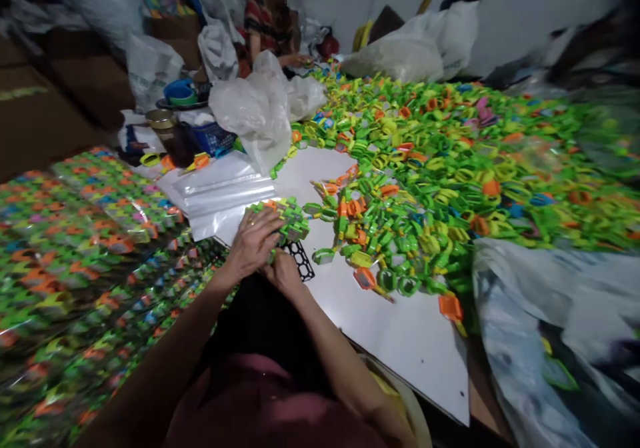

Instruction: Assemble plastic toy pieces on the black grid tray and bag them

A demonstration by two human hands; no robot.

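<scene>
My left hand (pixel 255 238) lies over a tight cluster of mostly green toy watches (pixel 293 225), its fingers curled across them. Just below, my right hand (pixel 285 271) is closed close to my body, with its fingertips largely hidden beside the cluster. A bit of green shows near them, but what they hold I cannot make out. A black rack with rounded holes (pixel 301 261) sticks out from under the cluster, beside the right hand. Loose toy watches (pixel 385 235) in green, orange and yellow lie to the right on the white board (pixel 390 321).
A large heap of toy watches (pixel 450 148) spreads beyond the board. Flat clear plastic bags (pixel 225 191) lie at left, near a jar (pixel 170 135) and blue basket (pixel 213 136). Bagged rows of watches (pixel 90 235) fill the left. A person (pixel 270 25) sits at the back.
</scene>
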